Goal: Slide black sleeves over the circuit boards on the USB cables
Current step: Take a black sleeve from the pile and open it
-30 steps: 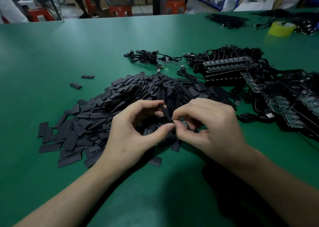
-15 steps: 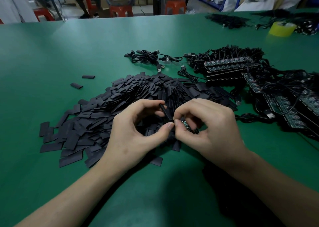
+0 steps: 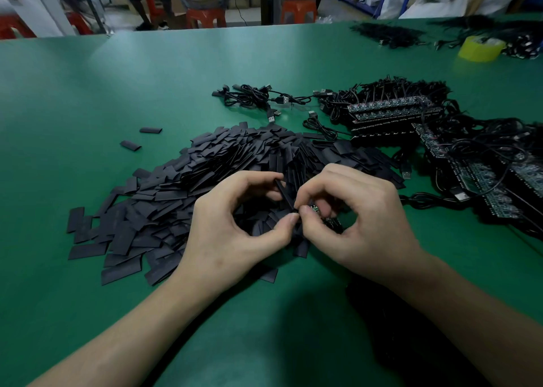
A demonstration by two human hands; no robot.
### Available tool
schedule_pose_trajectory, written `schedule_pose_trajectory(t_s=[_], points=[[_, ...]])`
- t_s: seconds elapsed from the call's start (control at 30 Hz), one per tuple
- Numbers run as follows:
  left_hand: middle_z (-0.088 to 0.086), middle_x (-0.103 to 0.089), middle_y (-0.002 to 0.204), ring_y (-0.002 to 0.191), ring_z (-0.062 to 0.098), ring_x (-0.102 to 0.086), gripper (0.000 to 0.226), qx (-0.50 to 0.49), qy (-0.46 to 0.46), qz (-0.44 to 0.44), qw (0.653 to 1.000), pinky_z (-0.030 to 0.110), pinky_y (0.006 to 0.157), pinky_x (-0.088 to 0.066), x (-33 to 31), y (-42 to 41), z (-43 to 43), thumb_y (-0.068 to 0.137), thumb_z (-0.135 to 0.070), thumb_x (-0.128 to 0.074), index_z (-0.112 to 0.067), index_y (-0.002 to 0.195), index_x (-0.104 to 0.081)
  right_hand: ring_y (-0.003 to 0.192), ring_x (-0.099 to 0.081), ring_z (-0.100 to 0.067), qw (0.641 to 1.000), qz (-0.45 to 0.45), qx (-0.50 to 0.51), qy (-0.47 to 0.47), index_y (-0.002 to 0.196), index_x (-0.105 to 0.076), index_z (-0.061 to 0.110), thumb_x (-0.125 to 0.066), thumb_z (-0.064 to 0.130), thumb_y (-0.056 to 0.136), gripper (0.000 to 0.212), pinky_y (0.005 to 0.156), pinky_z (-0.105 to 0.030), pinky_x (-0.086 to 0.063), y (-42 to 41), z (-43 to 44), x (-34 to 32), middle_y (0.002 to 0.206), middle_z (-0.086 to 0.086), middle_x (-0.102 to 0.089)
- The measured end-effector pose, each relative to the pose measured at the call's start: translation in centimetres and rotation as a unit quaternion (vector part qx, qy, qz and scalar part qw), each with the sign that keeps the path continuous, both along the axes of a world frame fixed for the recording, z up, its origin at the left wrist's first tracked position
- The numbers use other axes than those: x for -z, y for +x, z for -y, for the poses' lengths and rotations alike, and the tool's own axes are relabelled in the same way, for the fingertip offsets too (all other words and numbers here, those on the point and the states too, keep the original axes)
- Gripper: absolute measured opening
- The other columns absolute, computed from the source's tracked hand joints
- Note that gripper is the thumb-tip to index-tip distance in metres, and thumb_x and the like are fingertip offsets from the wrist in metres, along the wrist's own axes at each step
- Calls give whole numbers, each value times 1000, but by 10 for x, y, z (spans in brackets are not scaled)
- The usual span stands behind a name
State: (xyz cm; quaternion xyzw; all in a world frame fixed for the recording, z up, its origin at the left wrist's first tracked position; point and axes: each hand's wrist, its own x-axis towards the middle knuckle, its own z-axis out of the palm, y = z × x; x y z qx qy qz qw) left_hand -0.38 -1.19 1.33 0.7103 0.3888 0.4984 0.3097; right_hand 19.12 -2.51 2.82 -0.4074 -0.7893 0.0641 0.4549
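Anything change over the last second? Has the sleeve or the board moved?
Nothing visibly changed. The left hand still pinches the black sleeve, which stands tilted. The right hand still pinches the circuit board at the sleeve's lower end. Neither has shifted noticeably. The sleeve pile and the USB cables stayed put.

The sleeves look matt black plastic, the table smooth matt green; at two o'clock the yellow tape roll shines glossy.

Left grip; right grip (both pinched, thumb tips together)
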Motion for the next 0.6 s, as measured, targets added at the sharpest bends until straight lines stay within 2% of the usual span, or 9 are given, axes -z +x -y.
schedule_pose_trajectory(t_s=[0.2,0.4,0.6], points=[[-8,-74,99,98,13,-73,43,-19,-7,21,1000,20,88,-54,-2,-3,-3,76,-23,-83,-17,117,-71,65,-53,-15,1000,6,7,8,80,-68,17,-67,9,79,9,60,-32,-43,2,1,0,69,5,-50],[-3,-74,107,104,17,-72,47,-1,22,-6,1000,29,95,-55,-1,-2,-3,77,-20,-82,-13,121,-69,67,-56,-14,1000,0,11,2,91,-75,18,-73,13,87,7,62,-29,-46,4,-2,0,75,6,-55],[-4,-74,105,103,14,-72,48,-10,25,-8,1000,23,94,-54,-2,-2,-2,77,-29,-79,-12,120,-70,67,-57,-9,1000,20,5,12,88,-75,16,-74,12,87,5,63,-32,-48,3,-2,1,77,3,-59]])
